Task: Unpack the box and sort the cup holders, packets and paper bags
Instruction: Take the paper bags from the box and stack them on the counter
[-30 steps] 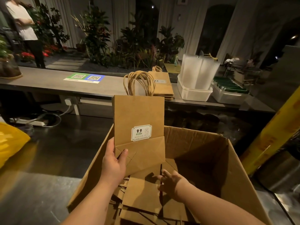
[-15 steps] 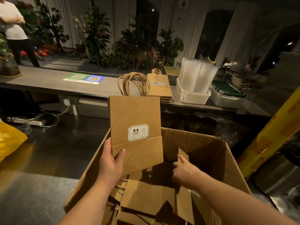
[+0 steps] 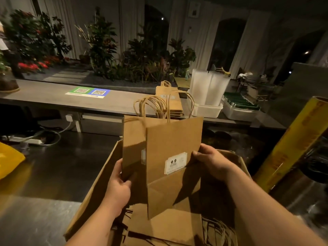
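An open cardboard box (image 3: 99,176) stands in front of me with several flat brown paper bags (image 3: 170,229) lying inside. My left hand (image 3: 119,185) grips the lower left edge of a bunch of brown paper bags (image 3: 133,139) held upright above the box, twine handles on top. My right hand (image 3: 211,162) pinches the right edge of another flat brown bag (image 3: 170,139) with a white 9.9 label, held in front of that bunch. A stack of the same bags (image 3: 170,102) lies on the grey counter (image 3: 53,98) behind.
On the counter stand a white tub with clear plastic cup holders (image 3: 207,89) and a white tub of green packets (image 3: 239,105). A QR code sheet (image 3: 88,92) lies on the counter's left. A yellow roll (image 3: 291,142) leans at right. Plants line the back.
My right hand has come up out of the box with a flat paper bag and brought it in front of the bunch that my left hand holds.
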A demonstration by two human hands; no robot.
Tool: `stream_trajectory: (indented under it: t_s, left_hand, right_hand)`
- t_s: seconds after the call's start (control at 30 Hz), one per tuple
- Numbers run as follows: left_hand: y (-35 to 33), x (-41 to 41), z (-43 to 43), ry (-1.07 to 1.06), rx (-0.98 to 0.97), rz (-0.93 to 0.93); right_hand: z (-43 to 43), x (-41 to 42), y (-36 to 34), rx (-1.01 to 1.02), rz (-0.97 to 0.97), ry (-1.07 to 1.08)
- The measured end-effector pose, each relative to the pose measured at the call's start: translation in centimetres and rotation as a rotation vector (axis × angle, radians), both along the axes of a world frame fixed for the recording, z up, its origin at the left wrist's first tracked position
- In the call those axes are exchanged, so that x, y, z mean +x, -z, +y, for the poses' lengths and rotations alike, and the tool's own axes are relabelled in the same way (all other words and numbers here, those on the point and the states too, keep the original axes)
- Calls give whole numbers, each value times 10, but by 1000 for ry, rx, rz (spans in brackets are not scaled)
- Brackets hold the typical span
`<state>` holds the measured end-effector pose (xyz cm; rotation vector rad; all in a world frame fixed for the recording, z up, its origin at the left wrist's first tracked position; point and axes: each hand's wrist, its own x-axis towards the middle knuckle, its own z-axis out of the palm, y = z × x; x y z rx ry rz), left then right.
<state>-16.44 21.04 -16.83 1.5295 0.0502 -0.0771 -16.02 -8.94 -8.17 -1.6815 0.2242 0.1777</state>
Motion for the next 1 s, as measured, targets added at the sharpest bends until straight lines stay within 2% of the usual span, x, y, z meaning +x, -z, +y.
stream_trajectory:
  t_s: [0.1, 0.27, 0.37, 0.5, 0.53, 0.63, 0.7, 0.77, 0.9, 1.0]
  left_hand:
    - [0, 0, -1, 72, 75, 3]
    - [-3, -4, -2, 157, 95, -8]
    - [-5, -5, -1, 182, 24, 55]
    - [-7, -6, 4, 246, -171, 205]
    - [-9, -6, 6, 261, -132, 196]
    - [-24, -1, 8, 242, 139, 82]
    - [-37, 8, 14, 190, 278, -11]
    - [-55, 17, 25, 114, 304, -94]
    - [-89, 32, 58, -18, 323, -282]
    - [-100, 35, 87, -149, 336, -343]
  right_hand:
    - [24, 3, 37, 133, 61, 147]
    - [49, 3, 80, 169, 95, 268]
    - [56, 2, 85, 180, 117, 278]
    - [65, 4, 78, 102, 20, 332]
    - [69, 4, 75, 66, -16, 341]
    - [75, 4, 65, 3, -122, 357]
    - [81, 5, 54, 48, -207, 345]
    - [94, 7, 37, 118, -315, 306]
    - [136, 22, 0, 130, -521, 247]
    - [172, 35, -16, 179, -588, 169]
